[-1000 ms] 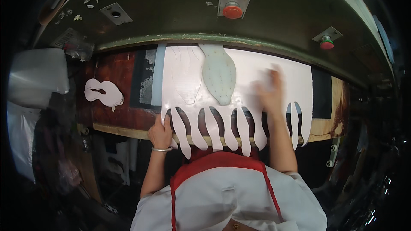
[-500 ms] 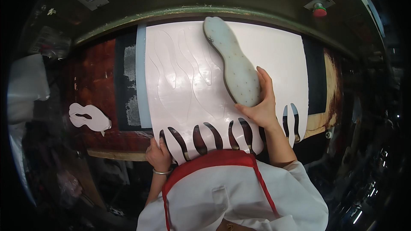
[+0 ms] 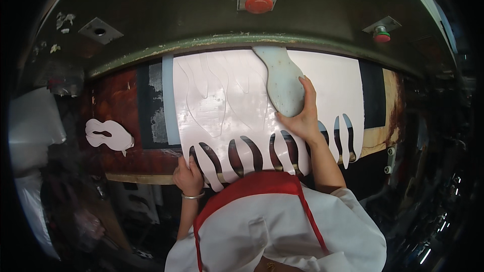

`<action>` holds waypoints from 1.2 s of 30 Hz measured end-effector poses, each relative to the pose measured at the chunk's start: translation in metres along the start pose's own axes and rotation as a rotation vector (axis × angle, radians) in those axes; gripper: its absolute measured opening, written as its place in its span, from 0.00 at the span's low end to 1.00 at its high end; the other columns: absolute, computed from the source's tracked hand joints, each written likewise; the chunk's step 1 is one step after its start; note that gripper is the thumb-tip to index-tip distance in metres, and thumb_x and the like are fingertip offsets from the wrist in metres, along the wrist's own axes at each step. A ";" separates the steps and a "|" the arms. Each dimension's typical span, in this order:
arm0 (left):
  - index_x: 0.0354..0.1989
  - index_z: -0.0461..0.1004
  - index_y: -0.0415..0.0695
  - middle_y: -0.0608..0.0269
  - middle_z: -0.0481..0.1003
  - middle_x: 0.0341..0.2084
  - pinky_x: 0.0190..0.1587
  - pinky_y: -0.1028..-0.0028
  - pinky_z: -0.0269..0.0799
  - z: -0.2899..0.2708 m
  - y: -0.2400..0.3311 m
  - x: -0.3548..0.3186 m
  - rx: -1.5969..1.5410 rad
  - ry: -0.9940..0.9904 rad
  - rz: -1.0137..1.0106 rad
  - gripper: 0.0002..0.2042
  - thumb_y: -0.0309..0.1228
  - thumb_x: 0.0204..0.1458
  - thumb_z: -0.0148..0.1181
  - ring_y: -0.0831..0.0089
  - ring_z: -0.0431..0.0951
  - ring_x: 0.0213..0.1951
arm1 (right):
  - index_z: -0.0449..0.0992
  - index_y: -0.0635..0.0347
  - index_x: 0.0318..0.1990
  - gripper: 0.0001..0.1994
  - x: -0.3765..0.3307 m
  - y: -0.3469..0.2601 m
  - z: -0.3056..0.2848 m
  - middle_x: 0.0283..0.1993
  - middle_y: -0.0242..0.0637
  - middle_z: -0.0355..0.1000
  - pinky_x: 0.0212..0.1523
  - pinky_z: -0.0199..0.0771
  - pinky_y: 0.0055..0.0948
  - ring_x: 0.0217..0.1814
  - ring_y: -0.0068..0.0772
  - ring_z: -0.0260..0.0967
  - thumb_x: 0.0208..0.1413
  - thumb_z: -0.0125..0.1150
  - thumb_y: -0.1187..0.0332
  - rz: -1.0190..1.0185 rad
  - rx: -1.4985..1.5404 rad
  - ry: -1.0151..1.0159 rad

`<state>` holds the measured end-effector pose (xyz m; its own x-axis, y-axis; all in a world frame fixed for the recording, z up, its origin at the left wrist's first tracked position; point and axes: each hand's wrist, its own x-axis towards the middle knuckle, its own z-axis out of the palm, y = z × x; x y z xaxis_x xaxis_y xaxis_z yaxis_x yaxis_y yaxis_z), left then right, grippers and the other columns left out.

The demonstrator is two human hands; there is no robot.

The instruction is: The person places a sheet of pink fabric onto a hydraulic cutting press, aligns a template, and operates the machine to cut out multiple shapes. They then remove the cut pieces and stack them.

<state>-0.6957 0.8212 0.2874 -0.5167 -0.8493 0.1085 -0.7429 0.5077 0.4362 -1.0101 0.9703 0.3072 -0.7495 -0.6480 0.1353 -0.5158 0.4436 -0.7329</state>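
A sole-shaped cutting die (image 3: 283,83), pale green-white with small dark dots on its top, lies on a white sheet (image 3: 335,85). My right hand (image 3: 305,118) grips the die's wide near end, thumb on the left and fingers along the right. The die's far end is hidden beneath the machine's green edge. Curved sole outlines mark the sheet left of the die, and a row of long cut-out slots runs along its near edge. At the sheet's near left corner, my left hand (image 3: 189,177) has that edge pinched between thumb and fingers.
A dark green machine beam (image 3: 191,45) crosses behind the sheet. It carries a large red button (image 3: 258,4) and a smaller red one (image 3: 381,35). White sole-shaped cut pieces (image 3: 113,135) lie on the brown board (image 3: 118,95) at left. Clear plastic (image 3: 35,116) hangs further left.
The view has tilted up, showing more of the machine. The die's far end was visible and is now covered by the machine's edge. Both hands keep their holds.
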 end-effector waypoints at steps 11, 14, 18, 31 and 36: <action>0.30 0.70 0.39 0.45 0.71 0.16 0.24 0.54 0.64 0.014 0.052 0.097 0.073 -0.013 -0.162 0.12 0.37 0.56 0.53 0.45 0.72 0.20 | 0.33 0.76 0.66 0.44 0.185 0.022 -0.128 0.70 0.66 0.28 0.70 0.25 0.47 0.74 0.60 0.24 0.60 0.47 0.49 0.013 -0.211 0.615; 0.31 0.70 0.39 0.44 0.71 0.15 0.23 0.53 0.64 0.020 0.060 0.127 0.030 0.016 -0.177 0.13 0.38 0.56 0.53 0.44 0.72 0.20 | 0.28 0.77 0.65 0.48 0.205 0.029 -0.120 0.69 0.67 0.27 0.70 0.25 0.49 0.73 0.62 0.23 0.58 0.51 0.49 -0.020 -0.205 0.601; 0.32 0.71 0.41 0.44 0.71 0.16 0.23 0.52 0.63 0.018 0.066 0.153 0.046 -0.002 -0.216 0.14 0.40 0.56 0.52 0.43 0.72 0.20 | 0.28 0.74 0.66 0.48 0.201 0.039 -0.120 0.70 0.65 0.28 0.70 0.28 0.50 0.73 0.61 0.25 0.56 0.56 0.53 -0.076 -0.238 0.569; 0.22 0.67 0.39 0.57 0.71 0.12 0.23 0.65 0.66 0.002 0.053 0.147 -0.284 -0.074 -0.394 0.16 0.36 0.60 0.49 0.62 0.73 0.18 | 0.75 0.68 0.31 0.17 0.111 0.148 -0.186 0.26 0.26 0.70 0.28 0.61 0.19 0.27 0.16 0.60 0.60 0.55 0.60 0.673 0.144 0.145; 0.24 0.66 0.39 0.57 0.70 0.12 0.24 0.65 0.64 -0.003 0.046 0.132 -0.256 0.037 -0.329 0.16 0.37 0.62 0.46 0.63 0.72 0.18 | 0.73 0.67 0.29 0.13 0.073 0.135 -0.183 0.23 0.30 0.66 0.30 0.62 0.25 0.28 0.20 0.60 0.60 0.53 0.65 0.589 -0.090 0.097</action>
<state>-0.7963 0.7317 0.3245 -0.2503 -0.9672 -0.0437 -0.7334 0.1599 0.6607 -1.2102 1.0965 0.3396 -0.9521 -0.2194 -0.2129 -0.0320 0.7640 -0.6444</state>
